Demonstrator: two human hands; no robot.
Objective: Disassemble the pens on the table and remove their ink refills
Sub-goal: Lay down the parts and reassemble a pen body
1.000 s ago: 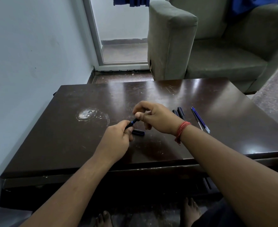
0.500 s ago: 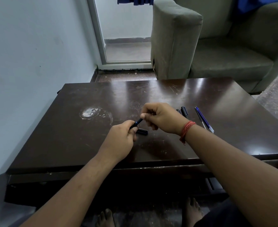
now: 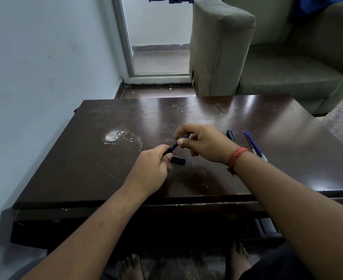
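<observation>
A dark blue pen is held above the middle of the dark table. My left hand grips its near end in a fist. My right hand pinches its far end between thumb and fingers, hiding that tip. A black pen cap lies on the table just under the hands. Two blue refills or thin pens lie side by side at the right. A black pen part shows behind my right wrist, partly hidden.
A whitish round stain marks the table left of the hands. A grey armchair stands behind the table. The wall is close on the left, and a glass door is at the back. My bare feet are under the table's front edge.
My right hand has slid a little further from my left hand along the pen, so more of the dark barrel shows between them. The view has shifted slightly.
</observation>
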